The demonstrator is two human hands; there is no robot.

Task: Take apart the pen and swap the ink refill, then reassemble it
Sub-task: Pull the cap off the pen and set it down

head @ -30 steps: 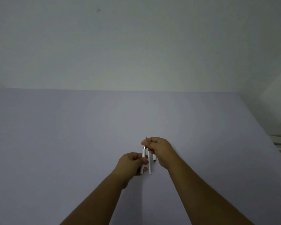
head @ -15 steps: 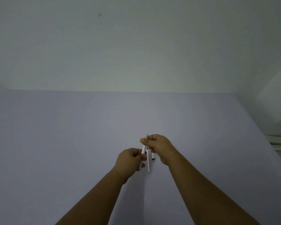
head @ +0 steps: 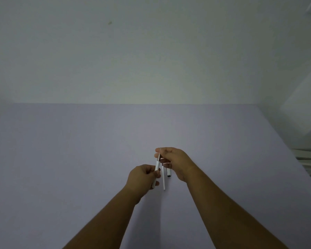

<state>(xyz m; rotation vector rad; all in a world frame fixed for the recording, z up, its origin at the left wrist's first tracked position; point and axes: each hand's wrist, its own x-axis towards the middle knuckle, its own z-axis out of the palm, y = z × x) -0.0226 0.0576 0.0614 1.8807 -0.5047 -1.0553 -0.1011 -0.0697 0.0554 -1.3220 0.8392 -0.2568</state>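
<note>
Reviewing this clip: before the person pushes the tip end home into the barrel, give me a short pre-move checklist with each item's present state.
1. Left hand grips the barrel: ok.
2. Right hand pinches the thin tip end above the barrel: ok.
3. Tip end lined up with the barrel's axis: ok, as far as this view shows.
4. Which refill sits in the barrel, new or old: cannot tell.
5. Spare refill lies on the table, clear of both hands: ok.
6. Cap on the table within reach, partly under the right hand: ok.
</note>
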